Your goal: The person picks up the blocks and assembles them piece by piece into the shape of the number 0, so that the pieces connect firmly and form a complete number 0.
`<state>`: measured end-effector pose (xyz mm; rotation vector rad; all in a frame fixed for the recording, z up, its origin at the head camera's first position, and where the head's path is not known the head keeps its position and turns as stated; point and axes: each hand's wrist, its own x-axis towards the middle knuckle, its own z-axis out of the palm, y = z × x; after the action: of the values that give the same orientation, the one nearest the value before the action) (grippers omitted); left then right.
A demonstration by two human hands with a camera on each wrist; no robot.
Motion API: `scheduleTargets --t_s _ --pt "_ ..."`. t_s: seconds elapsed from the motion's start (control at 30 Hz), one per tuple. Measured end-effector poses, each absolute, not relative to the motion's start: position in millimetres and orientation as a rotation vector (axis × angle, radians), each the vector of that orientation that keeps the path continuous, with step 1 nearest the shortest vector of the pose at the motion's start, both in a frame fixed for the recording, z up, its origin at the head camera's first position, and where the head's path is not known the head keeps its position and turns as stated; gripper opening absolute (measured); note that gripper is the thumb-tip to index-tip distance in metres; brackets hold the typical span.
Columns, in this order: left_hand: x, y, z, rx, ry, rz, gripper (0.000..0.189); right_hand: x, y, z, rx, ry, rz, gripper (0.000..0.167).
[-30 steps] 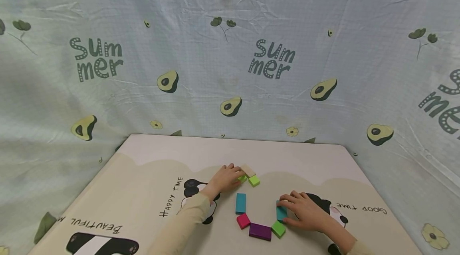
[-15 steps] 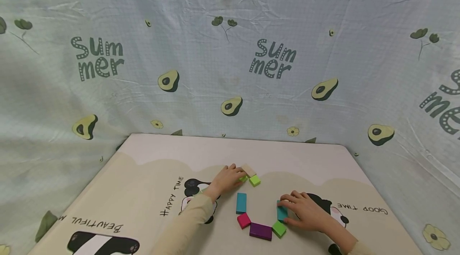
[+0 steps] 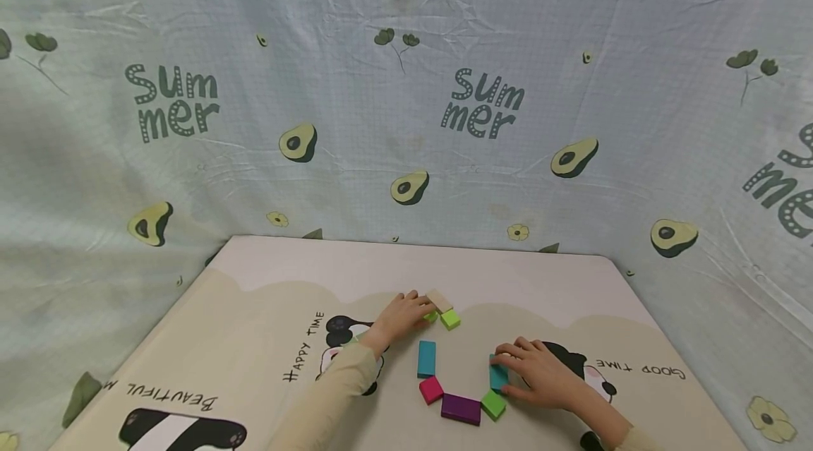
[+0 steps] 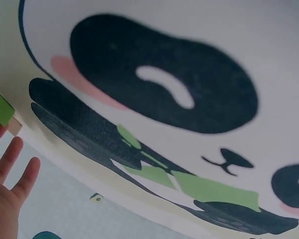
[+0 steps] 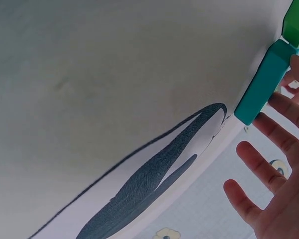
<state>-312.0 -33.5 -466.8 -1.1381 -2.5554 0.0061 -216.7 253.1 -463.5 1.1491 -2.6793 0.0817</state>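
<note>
My left hand (image 3: 401, 317) reaches to the far group of blocks. Its thumb and forefinger pinch a small lime-green block (image 3: 431, 315), also visible at the fingertips in the left wrist view, where the thumb is out of frame. Against it lie a pale wooden block (image 3: 438, 301) and a second lime-green block (image 3: 450, 320). On the right, my right hand (image 3: 536, 375) holds a teal block (image 5: 266, 82) between thumb and forefinger, the other fingers spread apart. The teal block's near end meets a green block (image 3: 493, 405).
A purple block (image 3: 461, 409), a red block (image 3: 431, 390) and another teal block (image 3: 427, 359) continue the row into a U shape. The table mat (image 3: 267, 338) carries printed pandas and words. Behind its far edge hangs a printed curtain (image 3: 356, 98).
Both hands stay at the same blocks. The whole head view has shifted very slightly; the blocks keep their arrangement.
</note>
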Motion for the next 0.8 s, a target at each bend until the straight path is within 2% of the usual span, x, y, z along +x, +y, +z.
scheduleTargets --t_s 0.8 --pt "-300.5 -36.6 -457.3 -1.277 -2.501 -0.054 0.029 -215.3 252.0 -462.0 1.145 -2.672 0.088 0.037"
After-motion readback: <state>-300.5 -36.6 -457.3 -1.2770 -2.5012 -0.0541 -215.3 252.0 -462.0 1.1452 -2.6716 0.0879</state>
